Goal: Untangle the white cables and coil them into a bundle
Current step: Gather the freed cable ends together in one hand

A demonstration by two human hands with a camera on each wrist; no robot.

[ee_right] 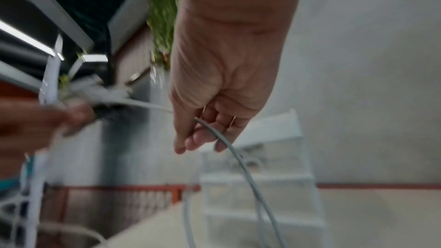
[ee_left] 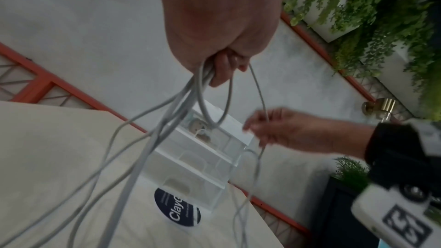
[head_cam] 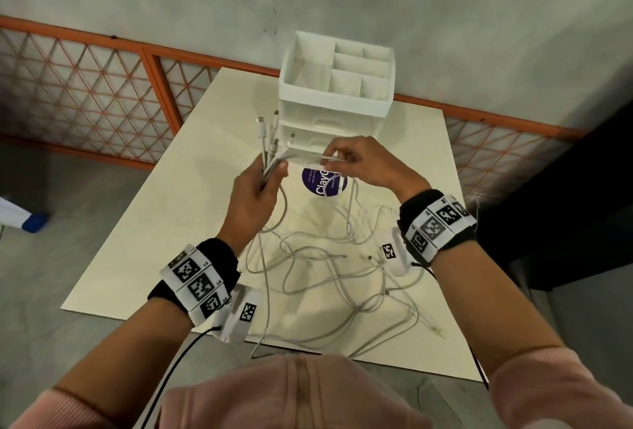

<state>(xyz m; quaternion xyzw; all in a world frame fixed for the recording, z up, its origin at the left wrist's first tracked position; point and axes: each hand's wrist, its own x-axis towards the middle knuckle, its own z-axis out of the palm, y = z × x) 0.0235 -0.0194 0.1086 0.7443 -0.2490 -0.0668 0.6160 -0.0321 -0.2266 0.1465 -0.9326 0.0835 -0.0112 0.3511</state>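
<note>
Several white cables (head_cam: 329, 278) lie tangled across the cream board (head_cam: 154, 243). My left hand (head_cam: 255, 188) is raised above the board and grips a bunch of cable ends (head_cam: 272, 144), whose plugs stick up past its fingers. In the left wrist view the gripped cables (ee_left: 167, 116) hang down from the left hand (ee_left: 222, 59) towards the board. My right hand (head_cam: 356, 161) pinches a single white cable (head_cam: 325, 159) that runs across to the left hand. The right wrist view shows that cable (ee_right: 241, 157) passing between the fingers (ee_right: 200, 139) and curving down.
A white drawer organiser (head_cam: 337, 86) with open top compartments stands at the back of the board, just behind both hands. A round dark blue sticker (head_cam: 323, 183) lies in front of it. An orange lattice fence (head_cam: 85, 86) runs along the grey wall.
</note>
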